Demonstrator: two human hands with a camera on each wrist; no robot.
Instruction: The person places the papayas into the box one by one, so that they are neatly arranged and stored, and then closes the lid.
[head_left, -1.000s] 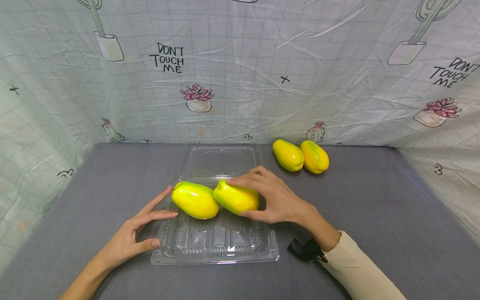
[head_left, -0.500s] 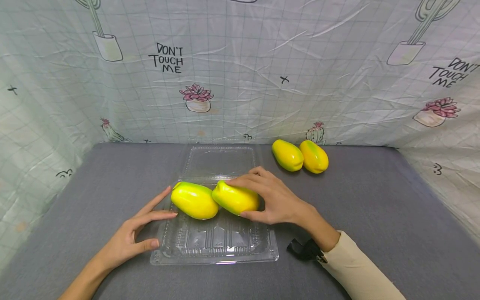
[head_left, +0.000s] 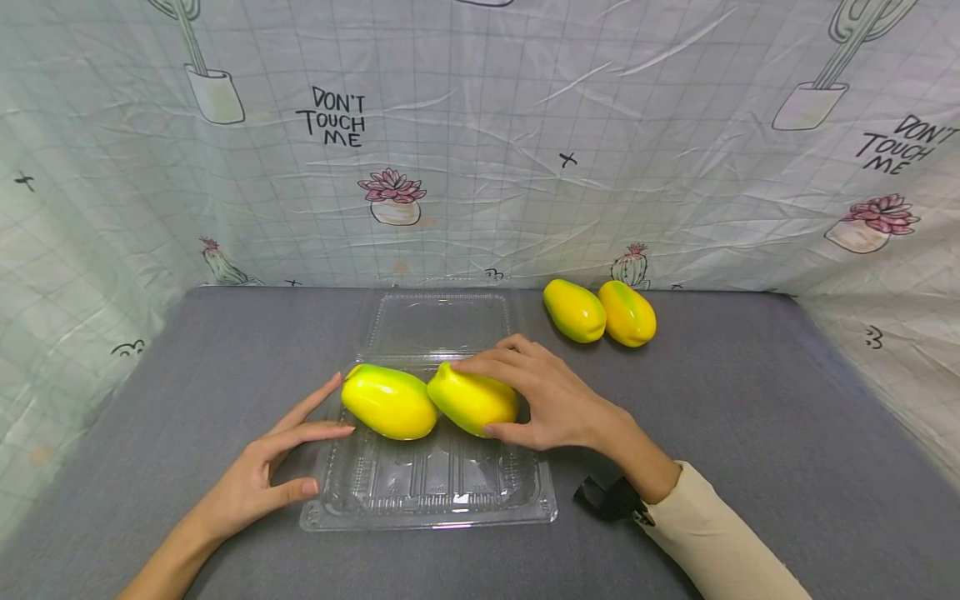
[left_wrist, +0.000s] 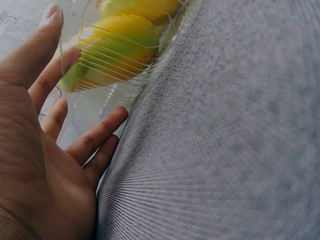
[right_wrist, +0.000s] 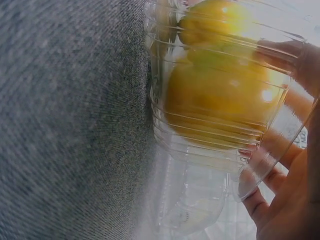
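Observation:
A clear plastic clamshell box (head_left: 431, 525) lies with its lid (head_left: 442, 325) folded back. Two yellow-green mangoes sit end to end in its tray: a left mango (head_left: 390, 402) and a right mango (head_left: 474, 400). My right hand (head_left: 558, 400) grips the right mango, thumb on the near side and fingers over the far side. At the box's left rim my left hand (head_left: 266, 467) has its fingers stretched out, fingertips close to the left mango. In the left wrist view, a mango (left_wrist: 117, 50) shows through the ribbed wall, beside the left hand (left_wrist: 55, 135).
Two more mangoes, one on the left (head_left: 575, 311) and one on the right (head_left: 628, 314), lie side by side at the back of the grey tabletop (head_left: 712, 417). A patterned cloth (head_left: 480, 150) hangs behind and at both sides. A black strap (head_left: 611, 500) is at the right wrist.
The right mango has settled slightly lower and toward me under my right hand. My left hand and the box have stayed almost still.

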